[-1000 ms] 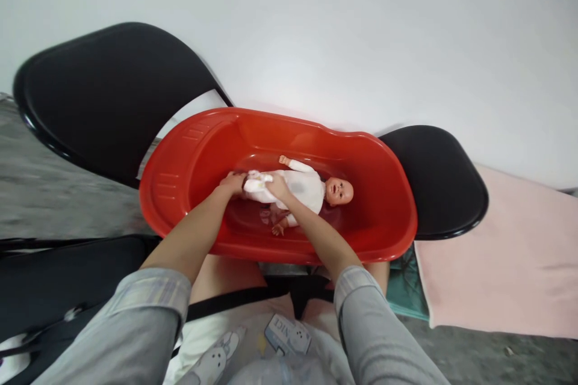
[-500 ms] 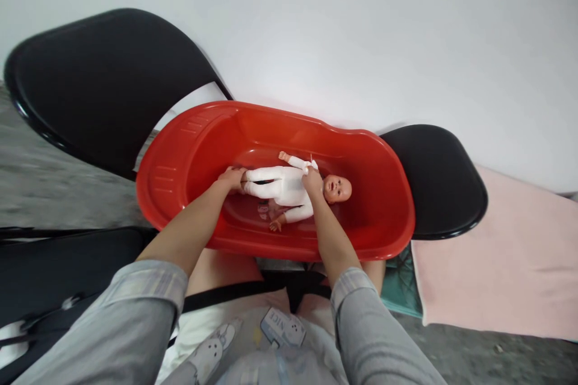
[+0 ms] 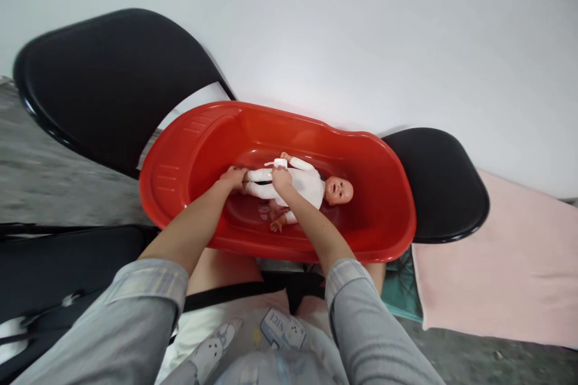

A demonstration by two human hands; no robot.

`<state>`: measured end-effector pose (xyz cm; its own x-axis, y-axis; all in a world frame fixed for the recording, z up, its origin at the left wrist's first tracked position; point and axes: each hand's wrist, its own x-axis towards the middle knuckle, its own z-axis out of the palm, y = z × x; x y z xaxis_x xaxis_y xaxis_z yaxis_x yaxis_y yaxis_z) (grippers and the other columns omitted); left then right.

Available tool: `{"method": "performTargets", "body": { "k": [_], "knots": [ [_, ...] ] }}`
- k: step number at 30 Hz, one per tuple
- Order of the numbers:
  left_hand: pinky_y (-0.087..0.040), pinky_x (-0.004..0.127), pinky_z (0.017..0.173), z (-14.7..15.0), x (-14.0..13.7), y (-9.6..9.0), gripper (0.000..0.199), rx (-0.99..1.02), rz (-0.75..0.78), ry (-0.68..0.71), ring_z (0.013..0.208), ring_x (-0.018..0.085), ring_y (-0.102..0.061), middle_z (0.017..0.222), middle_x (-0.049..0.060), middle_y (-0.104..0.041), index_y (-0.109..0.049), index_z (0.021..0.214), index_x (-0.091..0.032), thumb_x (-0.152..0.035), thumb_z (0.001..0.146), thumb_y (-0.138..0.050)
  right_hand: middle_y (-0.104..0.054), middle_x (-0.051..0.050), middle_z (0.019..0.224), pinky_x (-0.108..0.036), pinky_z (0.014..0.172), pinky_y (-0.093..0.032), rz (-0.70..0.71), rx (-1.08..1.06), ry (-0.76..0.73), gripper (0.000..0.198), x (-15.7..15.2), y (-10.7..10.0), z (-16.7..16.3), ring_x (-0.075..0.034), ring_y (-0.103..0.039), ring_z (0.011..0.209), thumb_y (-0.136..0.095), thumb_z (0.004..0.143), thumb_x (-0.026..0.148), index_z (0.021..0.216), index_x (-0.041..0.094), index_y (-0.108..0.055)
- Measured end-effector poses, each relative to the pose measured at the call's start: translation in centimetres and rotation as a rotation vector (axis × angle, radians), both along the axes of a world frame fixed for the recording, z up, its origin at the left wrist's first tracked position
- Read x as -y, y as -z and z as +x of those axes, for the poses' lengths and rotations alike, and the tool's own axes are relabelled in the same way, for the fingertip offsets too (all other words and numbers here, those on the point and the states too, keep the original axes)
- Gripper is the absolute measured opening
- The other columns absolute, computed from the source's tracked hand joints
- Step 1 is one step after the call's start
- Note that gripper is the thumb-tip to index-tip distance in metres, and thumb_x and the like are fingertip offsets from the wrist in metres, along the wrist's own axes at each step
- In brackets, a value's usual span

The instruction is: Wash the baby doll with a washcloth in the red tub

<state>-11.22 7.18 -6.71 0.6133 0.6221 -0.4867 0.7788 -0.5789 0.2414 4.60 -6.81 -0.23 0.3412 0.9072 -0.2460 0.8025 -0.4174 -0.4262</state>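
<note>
A baby doll [image 3: 307, 185] in white lies on its back in a red plastic baby bathtub [image 3: 167, 183]. Its head is toward the right and its feet toward the left. My left hand [image 3: 233, 178] is closed around the doll's feet. Over the doll's hip and upper thigh, my right hand [image 3: 282, 179] holds a small white block-like thing [image 3: 280, 163] with a thin white strand sticking out to the left. My fingers partly cover this thing, so its exact kind is unclear.
Black chair seats [image 3: 112, 84] flank the tub at left and right. A pink cloth [image 3: 497, 264] lies at the right over something green [image 3: 401, 289]. A dark case-like object [image 3: 67, 277] is at lower left. A white wall [image 3: 361, 30] stands behind.
My right hand has moved left from the doll's upper chest to its hip and thigh, carrying the small white thing. My left hand stays at the feet.
</note>
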Motion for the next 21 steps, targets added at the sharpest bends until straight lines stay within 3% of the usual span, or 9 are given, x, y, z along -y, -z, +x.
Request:
{"method": "performTargets", "body": {
  "k": [3, 8, 10, 12, 14, 17, 21],
  "knots": [
    [-0.045, 0.042, 0.120, -0.1, -0.1, -0.2, 0.110, 0.013, -0.008, 0.035, 0.158, 0.040, -0.038, 0.167, 0.012, -0.053, -0.050, 0.167, -0.025, -0.035, 0.066, -0.094, -0.073, -0.025, 0.132, -0.059, 0.121, -0.043, -0.020, 0.075, -0.026, 0.035, -0.7, -0.2, -0.4, -0.039, -0.061, 0.137, -0.061, 0.104, 0.025, 0.134, 0.012, -0.072],
    [-0.044, 0.041, 0.122, -0.3, -0.5, 0.1, 0.110, 0.020, 0.001, 0.068, 0.158, 0.041, -0.039, 0.168, 0.013, -0.052, -0.051, 0.165, -0.025, -0.038, 0.064, -0.094, -0.078, -0.023, 0.121, -0.047, 0.116, -0.050, -0.030, 0.216, -0.119, 0.027, -1.7, -0.5, -2.8, -0.032, -0.069, 0.128, -0.055, 0.106, 0.010, 0.125, 0.001, -0.071],
    [-0.044, 0.041, 0.122, -0.2, -0.5, 0.5, 0.112, 0.011, 0.014, 0.060, 0.158, 0.040, -0.038, 0.170, 0.014, -0.049, -0.048, 0.167, -0.024, -0.036, 0.065, -0.093, -0.076, -0.023, 0.128, -0.043, 0.112, -0.055, -0.026, 0.172, -0.166, 0.036, -2.2, -0.4, -4.3, -0.032, -0.071, 0.127, -0.065, 0.102, 0.014, 0.136, 0.001, -0.067],
    [-0.043, 0.040, 0.122, -0.1, -0.4, 1.0, 0.112, 0.020, 0.016, 0.051, 0.158, 0.038, -0.039, 0.170, 0.014, -0.049, -0.048, 0.168, -0.024, -0.033, 0.066, -0.093, -0.071, -0.022, 0.142, -0.039, 0.108, -0.059, -0.024, 0.098, -0.190, 0.059, -2.6, 0.0, -5.6, -0.032, -0.072, 0.128, -0.073, 0.096, 0.015, 0.153, 0.005, -0.059],
    [-0.043, 0.040, 0.122, 0.0, -0.3, 1.3, 0.109, 0.039, 0.009, 0.046, 0.157, 0.037, -0.040, 0.168, 0.014, -0.052, -0.051, 0.165, -0.025, -0.031, 0.065, -0.094, -0.065, -0.019, 0.154, -0.036, 0.109, -0.059, -0.006, 0.010, -0.183, 0.069, -2.8, 0.3, -6.3, -0.029, -0.071, 0.132, -0.069, 0.097, 0.011, 0.163, 0.011, -0.050],
    [-0.044, 0.039, 0.119, 0.0, -0.2, 1.1, 0.112, 0.044, 0.006, 0.037, 0.154, 0.038, -0.043, 0.164, 0.014, -0.056, -0.050, 0.165, -0.024, -0.030, 0.063, -0.097, -0.066, -0.013, 0.155, -0.033, 0.118, -0.053, 0.066, -0.113, -0.130, 0.060, -2.6, 0.2, -5.7, -0.023, -0.068, 0.138, -0.053, 0.101, 0.004, 0.161, 0.015, -0.056],
    [-0.045, 0.041, 0.118, -0.1, -0.1, 0.4, 0.110, 0.042, 0.010, 0.043, 0.153, 0.040, -0.044, 0.164, 0.014, -0.055, -0.052, 0.164, -0.022, -0.033, 0.063, -0.095, -0.067, -0.010, 0.154, -0.036, 0.125, -0.047, 0.160, -0.139, -0.025, 0.061, -0.4, -0.9, -1.9, -0.021, -0.062, 0.144, -0.045, 0.099, 0.002, 0.156, 0.017, -0.060]
  ]
}}
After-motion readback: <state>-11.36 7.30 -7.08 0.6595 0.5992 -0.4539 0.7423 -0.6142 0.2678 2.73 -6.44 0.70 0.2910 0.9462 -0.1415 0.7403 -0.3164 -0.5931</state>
